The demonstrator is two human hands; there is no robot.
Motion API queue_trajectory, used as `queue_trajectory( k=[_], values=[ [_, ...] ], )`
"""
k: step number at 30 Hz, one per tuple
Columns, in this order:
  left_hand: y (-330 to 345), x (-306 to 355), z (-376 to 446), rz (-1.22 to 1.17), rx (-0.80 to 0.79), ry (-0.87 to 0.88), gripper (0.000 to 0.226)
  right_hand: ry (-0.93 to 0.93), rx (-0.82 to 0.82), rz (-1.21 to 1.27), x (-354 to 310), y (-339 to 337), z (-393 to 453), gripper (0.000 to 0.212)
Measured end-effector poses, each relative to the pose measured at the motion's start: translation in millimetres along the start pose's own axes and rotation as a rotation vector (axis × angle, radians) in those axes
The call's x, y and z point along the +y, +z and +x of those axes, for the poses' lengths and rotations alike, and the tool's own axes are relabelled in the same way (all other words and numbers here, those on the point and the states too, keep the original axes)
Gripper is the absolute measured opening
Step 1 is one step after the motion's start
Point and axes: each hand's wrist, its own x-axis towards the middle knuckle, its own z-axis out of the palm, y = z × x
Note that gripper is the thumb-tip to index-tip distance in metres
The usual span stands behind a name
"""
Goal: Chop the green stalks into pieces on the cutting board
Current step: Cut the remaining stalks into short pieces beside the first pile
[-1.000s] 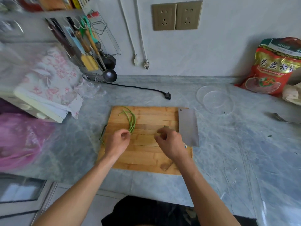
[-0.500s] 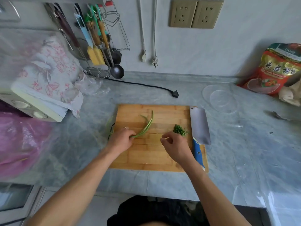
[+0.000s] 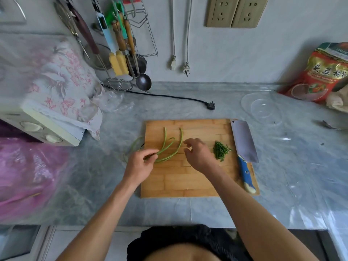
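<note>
Left hand pinches stalks; right hand loose, empty. Line ends up on board first, then take cleaver.

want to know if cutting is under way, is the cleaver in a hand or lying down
Lying down. The cleaver rests flat along the cutting board's right edge; neither the left hand nor the right hand touches it.

Home kitchen: hanging utensils, cleaver

Green stalks; tan wooden board; blue-handled cleaver; pink-floral cloth; grey marbled counter.
</note>
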Motion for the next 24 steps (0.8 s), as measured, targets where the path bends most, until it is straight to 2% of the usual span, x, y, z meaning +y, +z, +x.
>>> queue_trajectory(
  k=[4,6,9,10,13,15,17,20,22,24],
  values=[
    [-15.0,-4.0,5.1,-0.128,-0.042,-0.045,0.022,-0.111,-0.080,-0.031,-9.5,1.8,16.4,0.055],
    [-24.7,-6.8,8.0,-0.198,-0.058,-0.047,0.029,-0.194,-0.081,-0.063,-13.1,3.7,22.1,0.044],
    [-39.9,-8.5,13.1,-0.300,-0.037,-0.057,0.030,-0.284,-0.045,-0.017,-17.9,9.0,31.4,0.016],
    [-43.9,-7.0,15.4,-0.328,-0.022,-0.065,0.028,-0.255,-0.056,0.020,-21.8,9.4,33.0,0.016],
    [-54.0,-3.5,25.6,-0.351,-0.014,-0.123,0.018,-0.001,-0.086,0.282,-34.3,5.5,36.6,0.020],
    [-58.1,-3.5,30.0,-0.338,-0.064,-0.195,0.013,0.147,-0.011,0.447,-38.9,5.6,36.1,0.022],
    [-59.9,-4.6,31.3,-0.349,-0.154,-0.281,0.012,0.226,0.046,0.505,-40.4,5.3,36.1,0.022],
    [-56.8,0.8,31.0,-0.515,-0.200,-0.442,0.013,0.202,0.050,0.341,-37.3,7.1,35.4,0.017],
    [-53.2,5.7,31.0,-0.751,-0.165,-0.577,0.014,0.094,0.131,0.094,-35.0,9.1,29.3,0.030],
    [-50.3,8.9,29.5,-1.049,-0.106,-0.711,0.010,-0.057,0.208,0.030,-37.0,10.8,20.8,0.037]
  ],
)
